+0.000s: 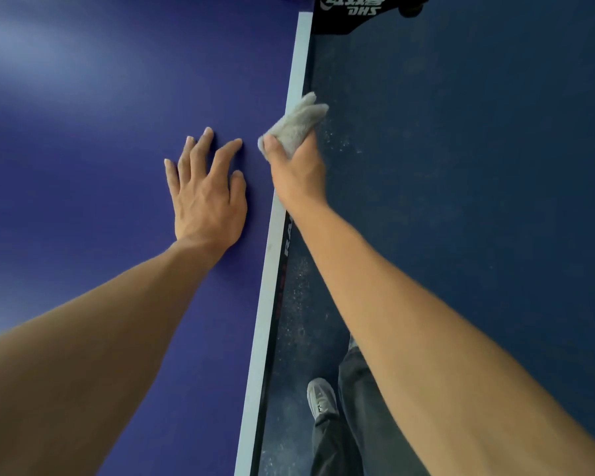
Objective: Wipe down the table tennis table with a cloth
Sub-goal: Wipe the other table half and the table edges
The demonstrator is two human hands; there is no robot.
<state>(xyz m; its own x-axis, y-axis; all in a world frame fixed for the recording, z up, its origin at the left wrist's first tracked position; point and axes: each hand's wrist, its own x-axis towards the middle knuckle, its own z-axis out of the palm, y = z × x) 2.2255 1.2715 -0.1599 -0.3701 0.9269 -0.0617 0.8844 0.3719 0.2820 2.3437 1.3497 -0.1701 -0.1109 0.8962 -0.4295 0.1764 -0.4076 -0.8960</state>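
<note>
Head view showed the left hand [207, 194] spread flat, fingers wide and straight, pressing on the blue table tennis table [83, 132] just beside its white edge line [298, 63], while the right hand [298, 170] gripped a bunched grey cloth [298, 125], thumb and fingers curled round it, right at that edge. The cloth sat over the line, and much of it seemed to poke out past the table over the dark floor [461, 166], though I could not tell how much of it touched the surface. The likeliest trouble, as I judged it, was poor contact: a wad this tight would wipe only a narrow strip and might leave streaks or missed bands. A stroke along the rim could also carry the cloth off the side, so that the hand scraped the edge or lost its hold. The flat left palm could leave prints on wiped ground. A grey shoe [322, 398] stood close below, near pale specks on the floor
</note>
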